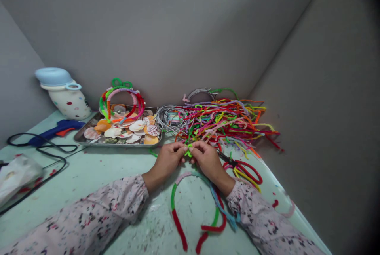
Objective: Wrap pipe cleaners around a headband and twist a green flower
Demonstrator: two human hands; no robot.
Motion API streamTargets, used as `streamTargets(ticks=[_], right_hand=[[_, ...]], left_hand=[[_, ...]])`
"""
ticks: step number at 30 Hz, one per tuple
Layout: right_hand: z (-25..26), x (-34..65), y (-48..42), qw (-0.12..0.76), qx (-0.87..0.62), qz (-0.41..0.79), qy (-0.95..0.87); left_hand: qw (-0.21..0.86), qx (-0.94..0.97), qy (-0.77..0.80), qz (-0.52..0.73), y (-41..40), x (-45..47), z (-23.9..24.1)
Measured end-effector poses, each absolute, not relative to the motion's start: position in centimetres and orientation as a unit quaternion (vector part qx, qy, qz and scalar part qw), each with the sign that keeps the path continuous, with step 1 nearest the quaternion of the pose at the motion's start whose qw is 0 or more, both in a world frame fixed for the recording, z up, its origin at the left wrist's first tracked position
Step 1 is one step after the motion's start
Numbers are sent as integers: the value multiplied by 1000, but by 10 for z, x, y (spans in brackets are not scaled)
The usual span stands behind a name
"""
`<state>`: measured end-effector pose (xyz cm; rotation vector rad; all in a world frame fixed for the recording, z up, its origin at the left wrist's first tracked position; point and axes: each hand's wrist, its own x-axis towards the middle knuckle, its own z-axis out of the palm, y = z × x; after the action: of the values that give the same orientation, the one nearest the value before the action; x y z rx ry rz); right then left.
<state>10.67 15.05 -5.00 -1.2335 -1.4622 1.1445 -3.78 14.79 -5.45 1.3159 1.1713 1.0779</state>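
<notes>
Between my left hand [170, 160] and my right hand [208, 162] is a small bright-green pipe cleaner [189, 151], bent into little loops. Both hands pinch it with thumb and fingertips, one on each side. Just below them on the table lies a headband [177, 195] wrapped in pink, green, red and blue-green fuzzy pipe cleaner. A loose red pipe cleaner [218, 229] and a light-blue one [221, 203] lie across its right side, close to my right wrist. Scissors [252, 172] with red handles rest beside my right forearm, partly hidden.
A metal tray [118, 144] of seashells [138, 125] holds finished-looking wrapped headbands [109, 100]. Coiled grey wire [169, 118] and a heap of coloured pipe cleaners [228, 120] stand at the back. A blue glue gun [49, 133] with black cord, a bottle [69, 100] and a plastic bag [19, 176] are left.
</notes>
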Motion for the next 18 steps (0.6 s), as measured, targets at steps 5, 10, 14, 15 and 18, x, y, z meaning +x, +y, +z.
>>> streamTargets(ticks=[5, 10, 14, 15, 18], right_hand=[[-49, 106, 149, 429, -501, 458, -596], [-50, 106, 150, 452, -491, 475, -573], [-51, 107, 152, 459, -483, 492, -560], [-51, 108, 152, 459, -480, 494, -561], [-53, 109, 152, 461, -477, 490, -565]], left_hand=[[453, 589, 507, 436, 147, -40, -52], [498, 572, 475, 447, 147, -39, -51], [527, 562, 454, 448, 148, -37, -52], [529, 556, 458, 448, 149, -37, -52], [530, 531, 479, 456, 151, -38, -55]])
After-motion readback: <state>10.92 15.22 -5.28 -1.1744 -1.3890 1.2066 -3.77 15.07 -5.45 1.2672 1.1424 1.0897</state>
